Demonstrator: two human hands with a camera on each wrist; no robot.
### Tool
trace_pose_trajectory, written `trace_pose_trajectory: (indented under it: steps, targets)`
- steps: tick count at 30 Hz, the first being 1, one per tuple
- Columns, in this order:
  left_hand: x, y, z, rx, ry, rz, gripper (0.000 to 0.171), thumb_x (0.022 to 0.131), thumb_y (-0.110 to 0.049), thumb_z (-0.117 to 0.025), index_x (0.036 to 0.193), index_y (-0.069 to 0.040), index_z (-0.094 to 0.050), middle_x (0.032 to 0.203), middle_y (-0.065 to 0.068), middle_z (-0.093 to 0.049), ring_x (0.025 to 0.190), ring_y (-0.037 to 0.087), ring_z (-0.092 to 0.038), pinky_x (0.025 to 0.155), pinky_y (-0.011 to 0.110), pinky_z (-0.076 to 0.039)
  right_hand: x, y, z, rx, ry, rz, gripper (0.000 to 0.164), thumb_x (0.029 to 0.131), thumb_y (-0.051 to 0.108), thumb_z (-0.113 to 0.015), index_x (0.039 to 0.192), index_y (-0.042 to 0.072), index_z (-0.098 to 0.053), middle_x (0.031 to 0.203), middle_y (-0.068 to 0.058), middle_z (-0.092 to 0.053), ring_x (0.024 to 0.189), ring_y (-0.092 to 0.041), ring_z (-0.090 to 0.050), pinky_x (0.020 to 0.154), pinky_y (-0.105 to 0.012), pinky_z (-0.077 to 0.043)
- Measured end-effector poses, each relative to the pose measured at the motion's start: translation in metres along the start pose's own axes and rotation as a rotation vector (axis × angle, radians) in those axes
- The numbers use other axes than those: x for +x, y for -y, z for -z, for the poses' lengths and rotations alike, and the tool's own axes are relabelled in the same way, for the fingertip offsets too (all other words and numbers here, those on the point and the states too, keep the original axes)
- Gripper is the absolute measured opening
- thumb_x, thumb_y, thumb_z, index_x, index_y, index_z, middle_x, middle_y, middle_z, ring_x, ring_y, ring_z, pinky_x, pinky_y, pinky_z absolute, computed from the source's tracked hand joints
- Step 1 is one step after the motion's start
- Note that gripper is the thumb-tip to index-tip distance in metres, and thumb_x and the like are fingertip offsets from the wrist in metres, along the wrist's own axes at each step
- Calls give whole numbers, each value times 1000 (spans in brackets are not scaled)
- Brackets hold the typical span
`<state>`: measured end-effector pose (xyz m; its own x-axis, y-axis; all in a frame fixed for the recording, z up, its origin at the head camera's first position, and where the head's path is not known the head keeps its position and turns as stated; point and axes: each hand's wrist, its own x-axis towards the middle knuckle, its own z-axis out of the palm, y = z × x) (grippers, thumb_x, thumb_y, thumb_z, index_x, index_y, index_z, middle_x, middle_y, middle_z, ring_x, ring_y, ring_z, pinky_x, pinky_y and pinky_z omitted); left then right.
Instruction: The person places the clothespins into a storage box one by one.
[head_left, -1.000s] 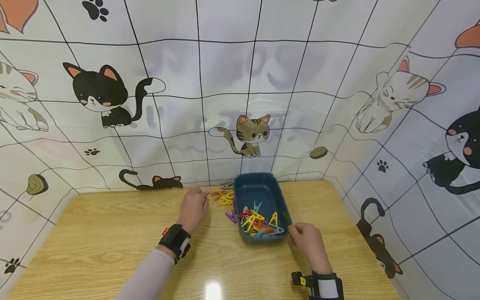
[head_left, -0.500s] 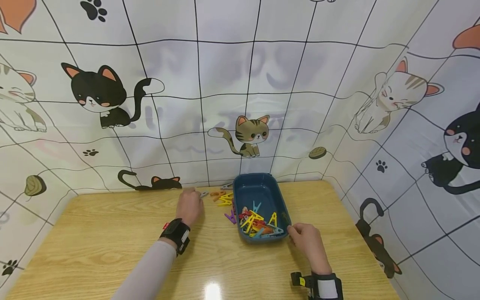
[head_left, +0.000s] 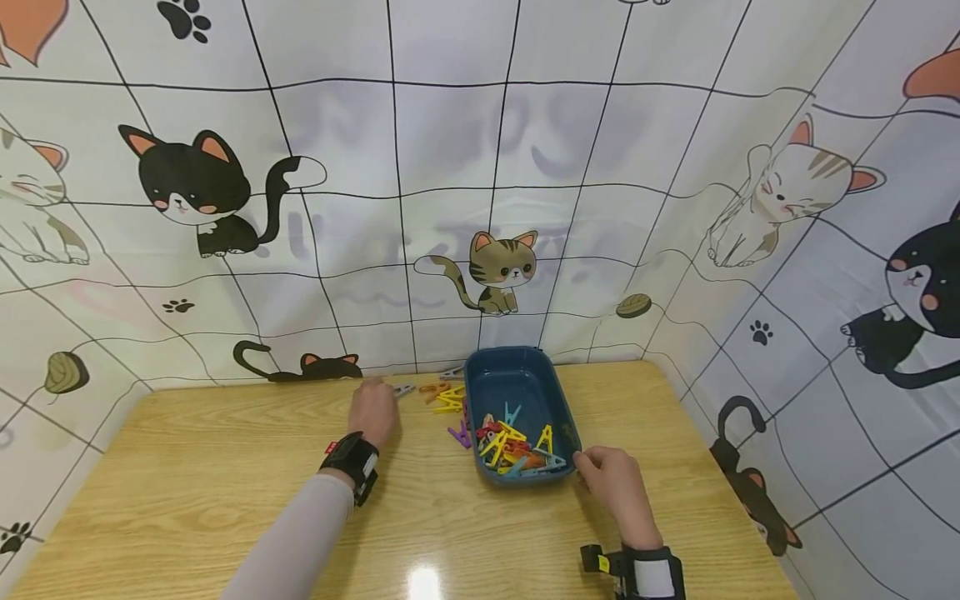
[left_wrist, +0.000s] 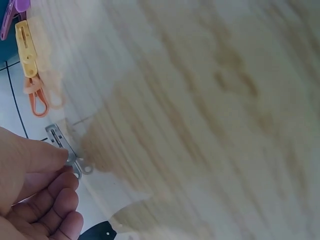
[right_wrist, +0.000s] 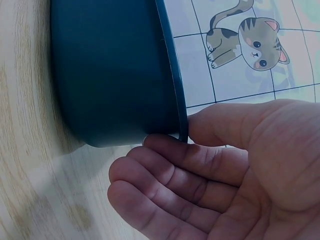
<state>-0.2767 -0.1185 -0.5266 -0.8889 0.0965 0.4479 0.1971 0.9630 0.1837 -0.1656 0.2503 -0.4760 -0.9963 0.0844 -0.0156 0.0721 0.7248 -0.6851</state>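
My left hand [head_left: 373,412] is at the back of the table, left of the bin. Its thumb and forefinger pinch a grey clothespin [left_wrist: 61,142], the other fingers curled below. My right hand [head_left: 617,490] grips the near right corner of the dark blue plastic bin [right_wrist: 115,70], thumb on one side of the rim and fingers on the other. Yellow, red, orange and light blue clothespins [head_left: 517,446] lie heaped in the bin's near end. Beside its left wall are loose yellow clothespins [head_left: 451,400], an orange clothespin [head_left: 433,388] and a purple clothespin [head_left: 461,434].
The wooden table [head_left: 225,467] meets a white cloth wall [head_left: 360,150] printed with cats and grid lines along its back edge. Another grey clothespin [head_left: 452,373] lies by the wall, near the bin's far left corner. A second cloth wall [head_left: 825,350] rises on the right.
My left hand has shifted slightly left, away from the bin, and the grey clothespin shows more clearly at its fingertips. The right hand stays at the bin's corner.
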Motion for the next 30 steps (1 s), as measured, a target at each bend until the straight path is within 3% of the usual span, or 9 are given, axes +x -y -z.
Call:
trace_pose_trajectory:
  steps: [9, 16, 21, 30]
  targets:
    - [2, 2, 2, 2, 77, 44, 18, 83, 11, -69, 66, 4, -68, 68, 14, -61, 66, 30, -62, 61, 43, -54, 0, 0, -1, 1, 2, 6, 24, 99, 12, -62, 81, 1, -74, 65, -2, -64, 60, -14, -52, 59, -31, -41]
    - [-1, 3, 5, -23, 26, 23, 18, 80, 13, -68, 64, 3, -68, 64, 12, -60, 62, 29, -61, 59, 42, -53, 0, 1, -1, 5, 0, -4, 26, 99, 12, -61, 79, 1, -73, 63, -1, -61, 59, -15, -50, 58, -31, -39]
    - [-6, 1, 11, -102, -11, 20, 14, 82, 11, -70, 70, 5, -72, 65, 13, -61, 64, 30, -62, 61, 43, -53, 0, 0, -2, 3, 2, -6, 27, 100, 13, -61, 77, 2, -71, 61, 1, -58, 59, -15, -49, 57, -32, -38]
    - [-13, -27, 33, -247, -40, 66, 11, 87, 6, -71, 77, 4, -76, 69, 11, -61, 66, 26, -58, 61, 39, -50, 0, 1, -1, 2, 4, -17, 30, 101, 14, -60, 75, 3, -69, 60, 2, -55, 59, -15, -48, 57, -31, -36]
